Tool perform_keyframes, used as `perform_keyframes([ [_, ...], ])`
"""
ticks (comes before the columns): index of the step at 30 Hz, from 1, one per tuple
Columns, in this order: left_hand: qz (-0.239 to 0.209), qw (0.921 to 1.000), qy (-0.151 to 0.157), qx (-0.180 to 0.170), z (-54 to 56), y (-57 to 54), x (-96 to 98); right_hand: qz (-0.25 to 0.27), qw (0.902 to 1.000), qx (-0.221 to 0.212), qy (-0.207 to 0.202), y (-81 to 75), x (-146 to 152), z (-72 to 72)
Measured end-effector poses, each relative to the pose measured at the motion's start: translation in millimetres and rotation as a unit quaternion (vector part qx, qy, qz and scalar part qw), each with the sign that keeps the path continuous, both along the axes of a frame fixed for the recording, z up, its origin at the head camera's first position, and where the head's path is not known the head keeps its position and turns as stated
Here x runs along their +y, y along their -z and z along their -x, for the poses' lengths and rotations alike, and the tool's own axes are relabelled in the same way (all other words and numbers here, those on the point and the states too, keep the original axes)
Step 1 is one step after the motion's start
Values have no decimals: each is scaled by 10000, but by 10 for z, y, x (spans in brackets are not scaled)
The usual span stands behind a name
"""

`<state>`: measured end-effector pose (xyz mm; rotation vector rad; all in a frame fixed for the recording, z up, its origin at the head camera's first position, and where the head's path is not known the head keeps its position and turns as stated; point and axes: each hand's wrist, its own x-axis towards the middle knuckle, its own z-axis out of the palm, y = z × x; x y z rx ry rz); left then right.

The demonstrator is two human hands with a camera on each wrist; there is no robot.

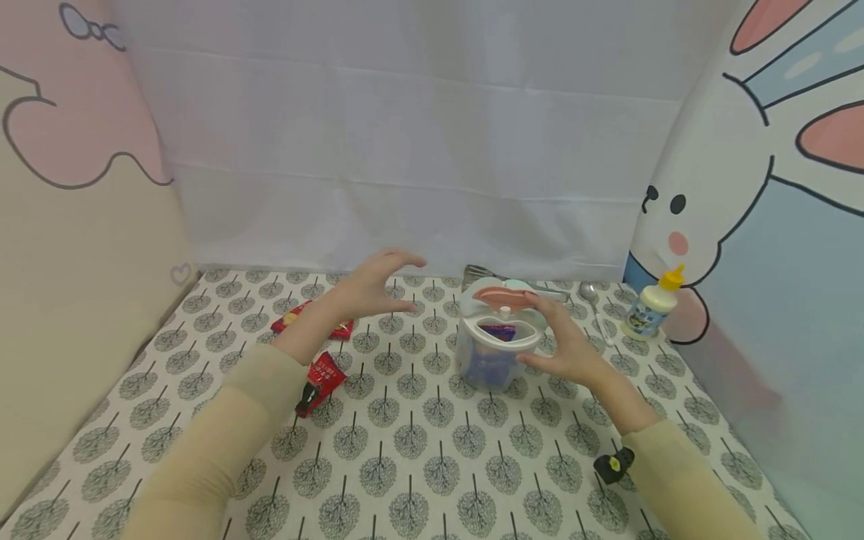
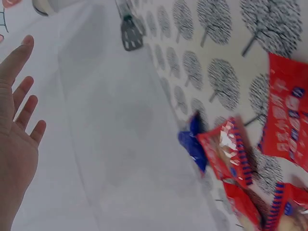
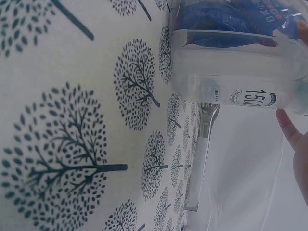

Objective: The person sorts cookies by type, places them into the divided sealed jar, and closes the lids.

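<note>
My head view overlooks a clear, pale-lidded plastic tub (image 1: pixel 491 367); right wrist shares it close-up; left faces white cloth (image 2: pixel 115 115) behind.

On the worktop (image 1: pixel 418 450), right of centre and towards the back edge, stands the container (image 1: pixel 470 319), a pouch (image 1: pixel 489 365) inside it, my right hand (image 1: pixel 565 346) round its right side. Behind it lies the slotted turner (image 1: pixel 553 293); to its right, the spoon (image 1: pixel 596 311), then the bottle (image 1: pixel 646 313) near the back right corner. The snack packets (image 1: pixel 325 381) lie left of centre, my left hand (image 1: pixel 370 288) raised between them and the container.
</note>
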<state>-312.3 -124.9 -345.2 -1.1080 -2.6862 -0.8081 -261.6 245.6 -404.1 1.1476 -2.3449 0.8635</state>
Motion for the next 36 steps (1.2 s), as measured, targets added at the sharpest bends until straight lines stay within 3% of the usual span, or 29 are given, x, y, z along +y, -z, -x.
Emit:
perform_keyframes([
  [5, 202, 9971, -620, -384, 200, 300, -304, 20, 10000, -3, -52, 30, 10, -1],
  [11, 696, 9919, -931, -509, 366, 677, -541, 30, 10000, -57, -12, 42, 50, -13],
  [14, 1072, 9855, -1165, -605, 431, 838, -615, 4, 10000, -54, -22, 37, 61, -7],
  [17, 1565, 9744, -1436, -739, 489, 961, -657, -65, 10000, -33, -20, 30, 58, -1],
  [21, 1882, 9655, -1570, -880, 540, 1021, -657, -71, 10000, -12, -34, 20, 40, 1],
  [28, 2039, 9604, -1590, -1036, 540, 998, -662, -4, 9999, -141, -21, 27, 8, 15],
  [36, 1572, 9746, -1306, -917, 501, 997, -600, -88, 9998, -138, 88, 10, 18, 5],
])
